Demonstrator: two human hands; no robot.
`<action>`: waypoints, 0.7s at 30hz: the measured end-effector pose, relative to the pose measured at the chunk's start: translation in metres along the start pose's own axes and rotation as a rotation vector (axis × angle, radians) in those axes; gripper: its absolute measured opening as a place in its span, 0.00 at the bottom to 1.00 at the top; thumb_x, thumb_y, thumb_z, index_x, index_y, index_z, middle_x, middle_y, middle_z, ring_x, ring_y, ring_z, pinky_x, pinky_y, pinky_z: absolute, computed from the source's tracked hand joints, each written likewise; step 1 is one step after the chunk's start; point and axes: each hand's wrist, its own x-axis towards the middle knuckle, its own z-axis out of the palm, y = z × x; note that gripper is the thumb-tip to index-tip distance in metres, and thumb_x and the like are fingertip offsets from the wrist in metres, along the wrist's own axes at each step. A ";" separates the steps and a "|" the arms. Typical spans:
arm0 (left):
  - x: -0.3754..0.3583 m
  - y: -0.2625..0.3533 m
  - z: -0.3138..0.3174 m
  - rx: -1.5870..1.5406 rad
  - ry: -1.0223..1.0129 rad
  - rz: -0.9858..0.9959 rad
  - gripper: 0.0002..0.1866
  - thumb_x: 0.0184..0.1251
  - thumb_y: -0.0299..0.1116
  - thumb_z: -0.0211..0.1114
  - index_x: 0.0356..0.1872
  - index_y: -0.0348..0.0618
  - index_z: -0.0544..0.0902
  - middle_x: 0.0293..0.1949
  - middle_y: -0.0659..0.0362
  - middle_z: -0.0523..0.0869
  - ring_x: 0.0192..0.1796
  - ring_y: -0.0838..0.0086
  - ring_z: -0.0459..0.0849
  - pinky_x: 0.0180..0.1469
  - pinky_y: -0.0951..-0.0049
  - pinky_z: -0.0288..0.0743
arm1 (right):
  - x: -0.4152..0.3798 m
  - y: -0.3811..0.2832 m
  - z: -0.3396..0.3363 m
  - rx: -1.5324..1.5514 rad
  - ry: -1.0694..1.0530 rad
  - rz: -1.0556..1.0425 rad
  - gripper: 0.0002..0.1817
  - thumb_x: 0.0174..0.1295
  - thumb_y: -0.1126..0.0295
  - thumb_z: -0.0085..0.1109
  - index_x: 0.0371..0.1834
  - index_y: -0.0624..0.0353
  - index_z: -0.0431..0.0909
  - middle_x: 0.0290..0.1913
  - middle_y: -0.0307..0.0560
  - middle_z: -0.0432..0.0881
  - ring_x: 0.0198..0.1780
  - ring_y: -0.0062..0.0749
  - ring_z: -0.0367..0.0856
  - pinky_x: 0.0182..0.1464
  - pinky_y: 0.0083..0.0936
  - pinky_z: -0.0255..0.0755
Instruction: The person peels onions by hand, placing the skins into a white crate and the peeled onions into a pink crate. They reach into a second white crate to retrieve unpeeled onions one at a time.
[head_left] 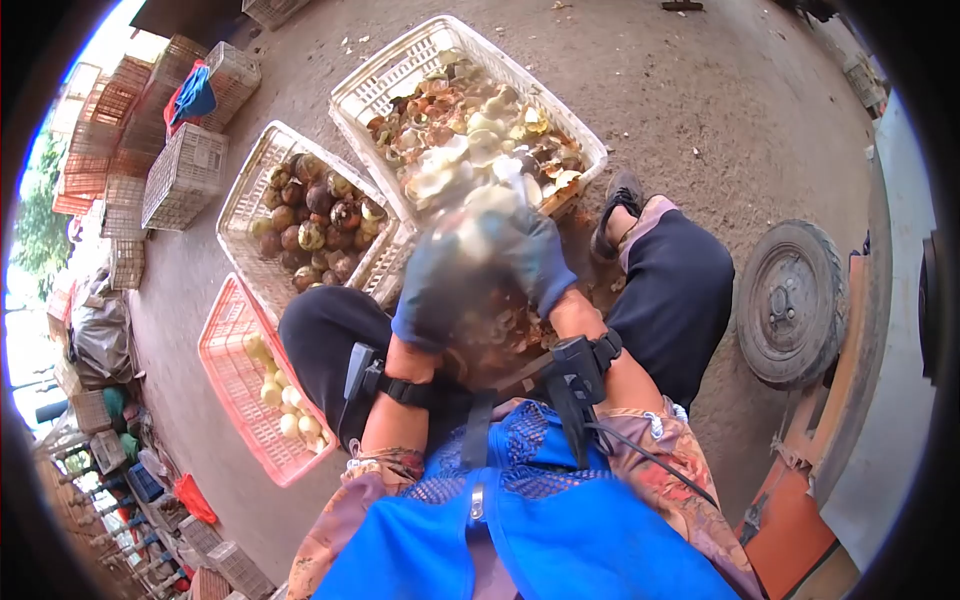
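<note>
Both hands are in dark blue-grey gloves, close together in front of my knees and smeared by motion. My left hand (440, 275) is curled around a pale, round, fruit-like thing (478, 232), its outline blurred. Pressed close on the other side is my right hand (540, 258), fingers bent; a whitish streak shows above it, too blurred to name. Just beyond the hands stands a white crate (345, 108) heaped with pale and brown peelings (470, 135). Left of it, another white crate (232, 215) holds several round brown fruits (320, 215).
By my left knee a pink crate (235, 400) contains several pale peeled fruits (283, 395). Peel scraps lie on the ground between my feet. To the right are a wheel (792, 305) and an orange frame (790, 530). Stacked crates (185, 175) stand at far left.
</note>
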 end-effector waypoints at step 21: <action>0.000 0.082 0.008 -0.322 0.129 0.011 0.31 0.53 0.20 0.70 0.62 0.37 0.72 0.53 0.58 0.81 0.53 0.73 0.81 0.56 0.74 0.77 | -0.006 -0.041 -0.004 0.102 -0.068 0.039 0.12 0.56 0.79 0.62 0.44 0.62 0.79 0.47 0.59 0.82 0.47 0.46 0.82 0.48 0.34 0.79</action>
